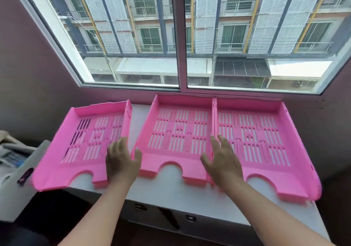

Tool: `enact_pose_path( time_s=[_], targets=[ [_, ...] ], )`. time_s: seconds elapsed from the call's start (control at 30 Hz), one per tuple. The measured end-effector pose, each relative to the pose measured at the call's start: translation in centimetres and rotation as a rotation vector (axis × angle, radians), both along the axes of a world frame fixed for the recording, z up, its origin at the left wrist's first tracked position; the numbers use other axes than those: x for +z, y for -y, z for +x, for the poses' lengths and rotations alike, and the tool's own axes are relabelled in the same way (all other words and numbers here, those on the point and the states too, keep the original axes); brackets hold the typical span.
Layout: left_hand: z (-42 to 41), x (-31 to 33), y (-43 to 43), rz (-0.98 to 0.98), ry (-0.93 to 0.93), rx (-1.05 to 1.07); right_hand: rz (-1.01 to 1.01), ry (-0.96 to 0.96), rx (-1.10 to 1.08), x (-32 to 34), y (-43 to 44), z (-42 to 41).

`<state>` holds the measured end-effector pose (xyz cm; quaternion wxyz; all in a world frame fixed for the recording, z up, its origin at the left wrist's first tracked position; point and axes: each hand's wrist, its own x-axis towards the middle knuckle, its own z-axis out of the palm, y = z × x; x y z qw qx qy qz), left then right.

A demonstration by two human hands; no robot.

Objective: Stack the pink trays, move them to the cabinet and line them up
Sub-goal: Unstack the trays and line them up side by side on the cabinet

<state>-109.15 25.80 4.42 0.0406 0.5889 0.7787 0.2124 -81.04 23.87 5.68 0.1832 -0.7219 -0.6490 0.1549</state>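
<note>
Three pink slotted trays lie side by side on the white cabinet top (pixel 171 190) under the window. The left tray (pixel 62 162) is turned a little and overhangs the cabinet's left edge. The middle tray (pixel 178 112) and the right tray (pixel 266 173) sit flush against each other. My left hand (pixel 121 160) rests on the left tray's right front corner, thumb toward the middle tray's left wall. My right hand (pixel 222 160) lies with fingers spread over the seam between the middle and right trays. Neither hand clearly grips a tray.
A large window (pixel 180 36) stands right behind the trays. Purple walls close in on both sides. A white unit (pixel 20 187) with papers stands at the lower left, beside the cabinet. Drawer handles (pixel 190 218) show on the cabinet front.
</note>
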Motion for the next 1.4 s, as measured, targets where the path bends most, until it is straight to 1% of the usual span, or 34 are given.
enact_pose_path(
  time_s=[0.03,0.07,0.13,0.17,0.27,0.43,0.53,0.7,0.83,1.03,1.2,1.3,1.4],
  targets=[
    [-1.2,-0.4,-0.2,-0.051,0.052,0.038,-0.018,-0.029,-0.013,-0.3,-0.1,-1.2],
    [-2.0,-0.7,-0.3,-0.1,0.161,0.061,-0.036,-0.059,-0.036,-0.6,-0.2,-2.3],
    [-3.1,-1.5,-0.8,-0.161,0.417,0.042,-0.047,-0.073,-0.11,-1.3,-0.1,-3.6],
    [-3.3,-1.9,-0.9,-0.158,0.491,0.011,-0.029,-0.047,-0.148,-1.7,-0.1,-4.0],
    [-3.8,-2.6,-1.5,-0.113,0.571,-0.061,0.029,0.045,-0.217,-2.4,-0.1,-4.5],
    [-4.5,-2.9,-3.6,-0.218,0.695,-0.222,0.079,0.108,-0.265,-3.3,-0.4,-4.9],
    [-4.5,-2.9,-4.8,-0.255,0.759,-0.278,0.098,0.123,-0.28,-3.5,-0.4,-5.0],
    [-4.5,-2.9,-5.4,-0.211,0.654,-0.355,0.149,0.139,-0.264,-3.7,-0.4,-5.1],
    [-4.3,-2.9,-5.3,-0.236,0.6,-0.44,0.165,0.141,-0.256,-3.9,-0.4,-5.0],
    [-3.8,-2.6,-5.5,-0.224,0.551,-0.406,0.177,0.118,-0.234,-3.8,-0.5,-4.9],
    [-3.0,-2.6,-3.1,-0.039,0.397,-0.317,0.228,-0.035,-0.306,-3.6,0.5,-5.0],
    [-2.8,-3.2,-2.4,-0.066,0.347,-0.324,0.199,-0.131,-0.328,-3.8,1.8,-5.3],
    [-2.9,-3.6,-3.0,-0.116,0.345,-0.319,0.152,-0.141,-0.329,-4.2,1.6,-4.9]
  ],
)
